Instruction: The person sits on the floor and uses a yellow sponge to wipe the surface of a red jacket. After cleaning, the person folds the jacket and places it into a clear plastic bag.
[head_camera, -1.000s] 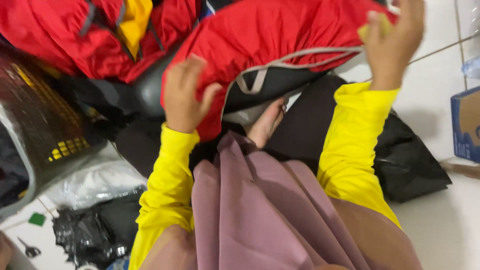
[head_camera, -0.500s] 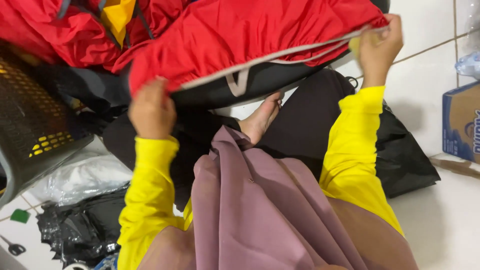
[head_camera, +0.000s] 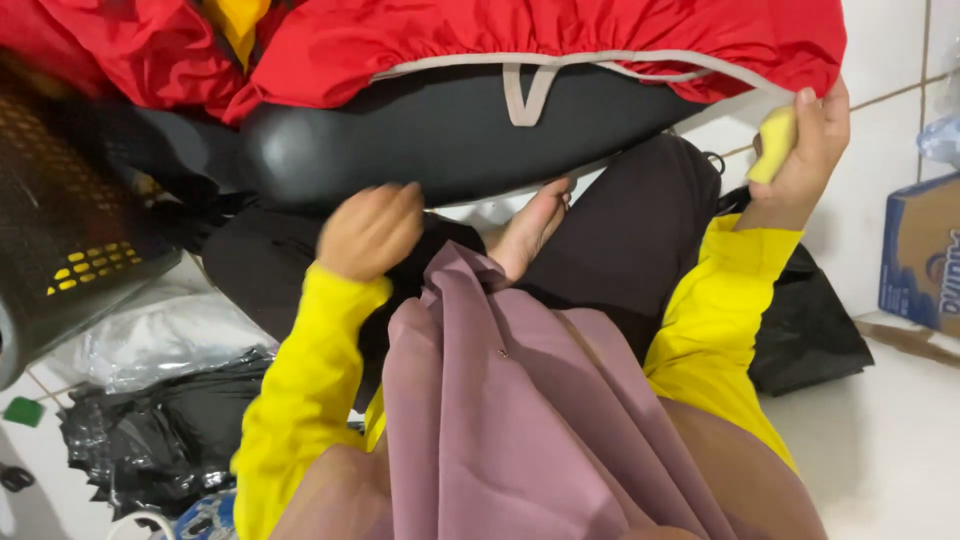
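Right hand (head_camera: 800, 150) grasping red garment (head_camera: 560, 40) hem and yellow sponge (head_camera: 773, 145), left hand (head_camera: 368, 230) clenched, empty.

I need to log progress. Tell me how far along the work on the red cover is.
Done: the red cover with its grey elastic hem lies over the top of the black cushion. In hand: the right hand grips the cover's edge along with a yellow sponge; the left hand, blurred, hangs below the cushion. Left: the cushion's black underside is uncovered.

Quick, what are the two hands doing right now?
Left hand: curled shut, blurred, beside the shiny black rounded seat; cannot tell whether it grips anything.
Right hand: closed on a small yellow sponge-like piece, at the red fabric cover's edge.
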